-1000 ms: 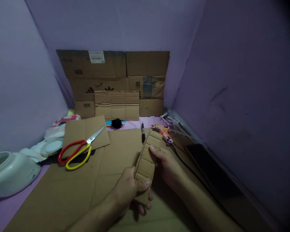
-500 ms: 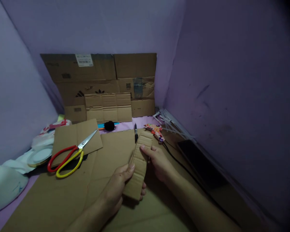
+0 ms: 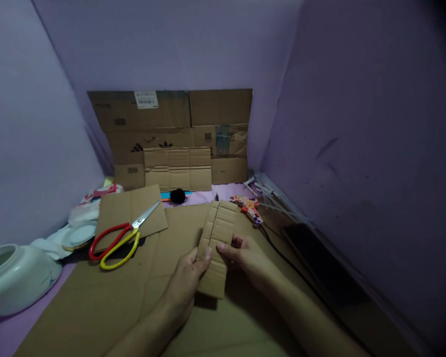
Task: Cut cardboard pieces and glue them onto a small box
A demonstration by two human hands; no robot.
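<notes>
At the far left, shows a white pot [image 3: 22, 280] on the purple surface [image 3: 44, 307], then a round lid [image 3: 80, 234] near a plastic bag [image 3: 83, 210] with red marks. Next, has a pair of scissors [image 3: 135, 224] with one red and one yellow handle, blades slightly apart over a square piece of cardboard [image 3: 128, 201]. Behind, against the back wall, shows a big printed cardboard panel [image 3: 148, 119] with a smaller creased panel [image 3: 178, 171] in front, and a black ball [image 3: 178, 196] near its foot. In the middle, above the large cardboard sheet [image 3: 182, 218], holds a creased cardboard strip [image 3: 223, 223] at a slant in both hands. With the left hand [image 3: 188, 280], pinches the strip's left edge, thumb flat on the near face, fingers mostly hidden behind. With the right hand [image 3: 245, 258], pinches the right edge, thumb tip pressed on the face, fingers curled at the edge and partly hidden. Just beyond the strip's top, shows the tip of a pen [image 3: 217, 197]. To the right, has a flower-patterned glue gun [image 3: 250, 210] with a black cord [image 3: 293, 263], then pale sticks [image 3: 273, 191] along the wall and a dark flat panel [image 3: 323, 258].
</notes>
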